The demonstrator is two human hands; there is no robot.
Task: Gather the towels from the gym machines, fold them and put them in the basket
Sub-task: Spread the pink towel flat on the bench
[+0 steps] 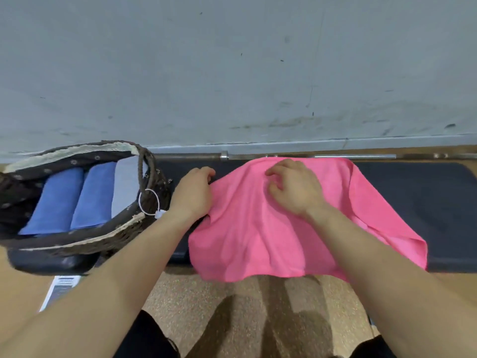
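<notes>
— Where is the pink towel [258, 236]?
— Spread unfolded across the dark padded worktop [413, 192]; its near edge hangs over the front.
— And the hands?
— The left hand [193, 192] grips the towel's left edge with curled fingers; the right hand [294, 189] rests on its far middle, fingers bent and pinching the cloth.
— The basket [77, 244]?
— At the worktop's left end, just beside the left hand; it holds two folded blue towels [55, 200] and a grey towel [125, 187], side by side.

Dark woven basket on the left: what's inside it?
The dark woven basket holds two blue folded towels and one grey folded towel, side by side. Anything beneath them is covered.
</notes>
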